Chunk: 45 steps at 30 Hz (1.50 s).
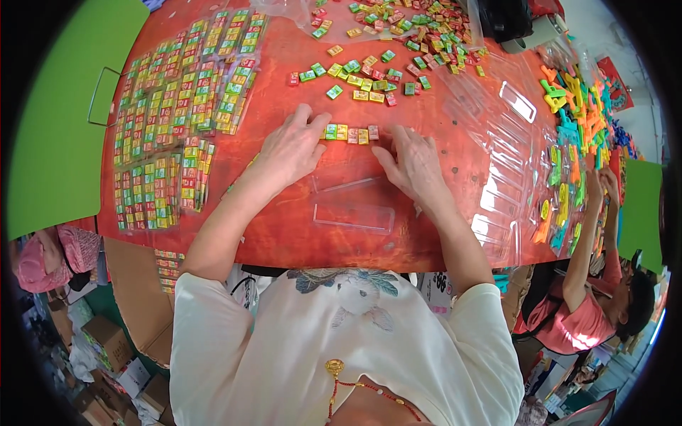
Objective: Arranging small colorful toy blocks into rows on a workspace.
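Forearms reach forward and converge above the red table (284, 241), flanking a clear plastic tray (353, 219). Left hand (290, 145) and right hand (413, 162) bend, thumbs apart from fingers, at opposite ends of a row of small boxes (353, 134); left-hand contact cannot be determined. Loose boxes (369, 85) lie beyond.

Box pile (455, 34) partly out of frame

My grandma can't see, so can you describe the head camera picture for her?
A person's left hand and right hand flank a short row of small colourful blocks on a red table. Loose blocks lie beyond; filled packs lie left, clear trays right.
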{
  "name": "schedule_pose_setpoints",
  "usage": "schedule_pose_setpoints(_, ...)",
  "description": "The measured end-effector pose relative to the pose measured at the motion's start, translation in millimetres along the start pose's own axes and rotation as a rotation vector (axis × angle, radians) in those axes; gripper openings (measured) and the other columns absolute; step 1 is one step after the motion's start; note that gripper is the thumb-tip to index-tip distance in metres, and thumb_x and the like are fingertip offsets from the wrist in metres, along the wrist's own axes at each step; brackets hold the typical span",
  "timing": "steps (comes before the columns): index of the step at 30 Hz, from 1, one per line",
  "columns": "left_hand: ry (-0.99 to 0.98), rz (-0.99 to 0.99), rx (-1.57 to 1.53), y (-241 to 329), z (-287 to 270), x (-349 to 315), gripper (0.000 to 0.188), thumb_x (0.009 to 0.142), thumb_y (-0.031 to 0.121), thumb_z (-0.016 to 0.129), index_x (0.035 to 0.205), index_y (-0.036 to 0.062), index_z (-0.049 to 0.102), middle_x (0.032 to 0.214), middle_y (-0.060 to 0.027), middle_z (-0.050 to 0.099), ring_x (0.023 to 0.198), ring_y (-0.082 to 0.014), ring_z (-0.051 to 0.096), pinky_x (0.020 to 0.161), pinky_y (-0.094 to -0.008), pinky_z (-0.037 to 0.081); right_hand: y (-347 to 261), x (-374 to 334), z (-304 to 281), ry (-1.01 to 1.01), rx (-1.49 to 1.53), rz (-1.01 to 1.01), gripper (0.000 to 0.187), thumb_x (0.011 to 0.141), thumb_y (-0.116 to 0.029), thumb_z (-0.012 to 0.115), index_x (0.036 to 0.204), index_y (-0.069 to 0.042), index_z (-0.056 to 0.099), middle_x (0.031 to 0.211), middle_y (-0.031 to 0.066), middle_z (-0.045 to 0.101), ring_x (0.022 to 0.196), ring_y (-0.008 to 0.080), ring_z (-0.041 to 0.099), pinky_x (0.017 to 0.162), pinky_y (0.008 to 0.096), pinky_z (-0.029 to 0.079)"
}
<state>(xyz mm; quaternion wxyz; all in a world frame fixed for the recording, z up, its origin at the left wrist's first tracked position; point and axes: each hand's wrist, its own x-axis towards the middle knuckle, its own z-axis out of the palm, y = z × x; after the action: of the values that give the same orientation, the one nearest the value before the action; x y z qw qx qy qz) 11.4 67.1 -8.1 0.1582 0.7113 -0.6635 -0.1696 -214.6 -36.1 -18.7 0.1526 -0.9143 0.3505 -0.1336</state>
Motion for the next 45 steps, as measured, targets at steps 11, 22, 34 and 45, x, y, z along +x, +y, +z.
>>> schedule_pose_setpoints(11, 0.018, 0.041, 0.026, 2.6, 8.2, 7.8, 0.035, 0.086, 0.013, 0.072, 0.119, 0.0089, 0.061, 0.110, -0.0173, 0.051, 0.104, -0.0387, 0.064, 0.079, -0.0491, 0.057, -1.7, 27.7, 16.1, -0.011, -0.055, -0.267, 0.036, 0.087, -0.025, 0.072, 0.119, -0.013, 0.062, 0.098, 0.0111, 0.059, 0.092, 0.0309, 0.063, 0.078, 0.0439, 0.050)
schedule_pose_setpoints(22, 0.045, 0.044, 0.008, 33.1, 0.8, -22.2, 0.030, 0.086, 0.013, 0.070, 0.114, 0.0102, 0.061, 0.104, -0.0170, 0.053, 0.096, -0.0380, 0.065, 0.075, -0.0477, 0.058, -12.5, -1.4, -11.9, -0.062, 0.087, -0.214, 0.030, 0.086, -0.018, 0.073, 0.114, -0.011, 0.065, 0.096, 0.0129, 0.058, 0.093, 0.0323, 0.062, 0.079, 0.0453, 0.050)
schedule_pose_setpoints(34, 0.242, 0.034, -0.049, 33.9, 21.8, -55.6, 0.063, 0.092, 0.021, 0.068, 0.147, 0.0059, 0.043, 0.139, -0.0253, 0.045, 0.118, -0.0431, 0.054, 0.096, -0.0530, 0.047, 0.4, -30.0, -16.0, 0.044, 0.199, -0.176, 0.037, 0.087, -0.014, 0.072, 0.122, -0.007, 0.063, 0.103, 0.0130, 0.059, 0.093, 0.0317, 0.062, 0.079, 0.0402, 0.051)
schedule_pose_setpoints(45, -0.103, 0.055, 0.151, 39.4, 43.2, -63.8, 0.088, 0.094, 0.051, 0.059, 0.157, 0.0011, 0.024, 0.167, -0.0174, 0.013, 0.155, -0.0349, 0.010, 0.117, -0.0696, 0.006, 6.0, -35.6, 2.8, 0.147, 0.014, -0.154, 0.016, 0.089, -0.007, 0.068, 0.104, -0.007, 0.064, 0.089, 0.0088, 0.063, 0.085, 0.0299, 0.061, 0.077, 0.0399, 0.047)
